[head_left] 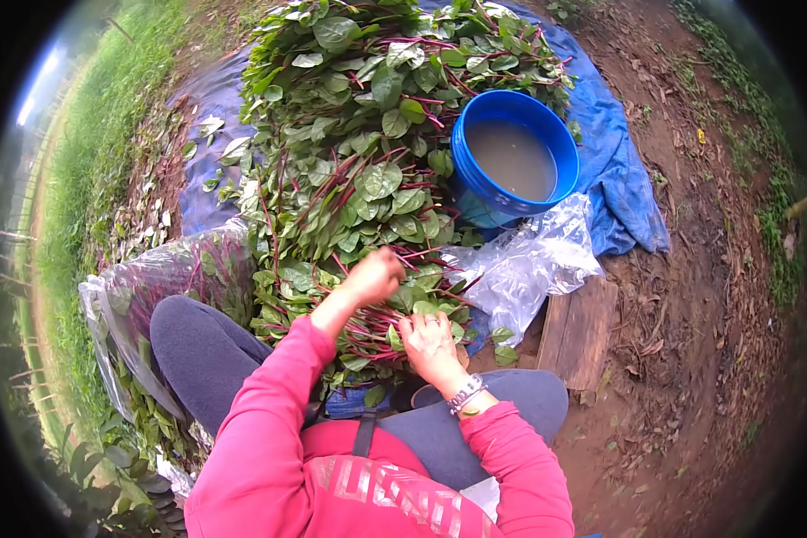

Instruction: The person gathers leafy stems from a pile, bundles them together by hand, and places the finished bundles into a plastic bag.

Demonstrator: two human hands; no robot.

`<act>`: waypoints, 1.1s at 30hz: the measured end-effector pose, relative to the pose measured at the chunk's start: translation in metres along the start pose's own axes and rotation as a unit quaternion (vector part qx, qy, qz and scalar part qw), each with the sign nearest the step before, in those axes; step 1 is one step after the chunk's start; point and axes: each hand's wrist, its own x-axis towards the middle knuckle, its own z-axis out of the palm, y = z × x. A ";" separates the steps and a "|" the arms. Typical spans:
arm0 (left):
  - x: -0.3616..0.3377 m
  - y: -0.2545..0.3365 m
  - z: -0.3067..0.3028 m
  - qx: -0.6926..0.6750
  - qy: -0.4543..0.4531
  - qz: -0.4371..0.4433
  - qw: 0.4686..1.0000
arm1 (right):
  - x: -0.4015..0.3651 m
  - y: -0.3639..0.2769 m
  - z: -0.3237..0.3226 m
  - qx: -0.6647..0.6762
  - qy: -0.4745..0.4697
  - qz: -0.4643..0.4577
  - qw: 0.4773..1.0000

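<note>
A large heap of Malabar spinach (368, 193), with green leaves and purple-red stems, lies in front of me. My left hand (377, 276) is over the near part of the heap, its fingers curled closed. Whatever is between those fingers is hidden. Lower down, my right hand (430, 345), with a watch at the wrist, grips a bunch of Malabar spinach stems (368, 330) close to my lap. Its fingers lie across the stems, and the thumb side is partly hidden.
A blue bucket of cloudy water (516, 166) stands right of the heap on a blue tarp (614, 166). Crumpled clear plastic (533, 260) and a wooden block (578, 332) are nearby. At my left knee is a clear bag (166, 291) of stems.
</note>
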 end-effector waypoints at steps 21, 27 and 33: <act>0.028 -0.026 0.012 0.234 0.030 0.062 0.970 | 0.004 -0.002 -0.005 0.009 0.032 -0.032 0.999; 0.045 -0.020 0.002 0.202 -0.070 -0.008 0.977 | 0.005 -0.001 -0.010 0.034 0.062 -0.060 0.996; 0.031 0.021 -0.119 0.066 0.474 0.081 0.874 | 0.000 -0.002 -0.014 0.039 0.076 -0.073 0.994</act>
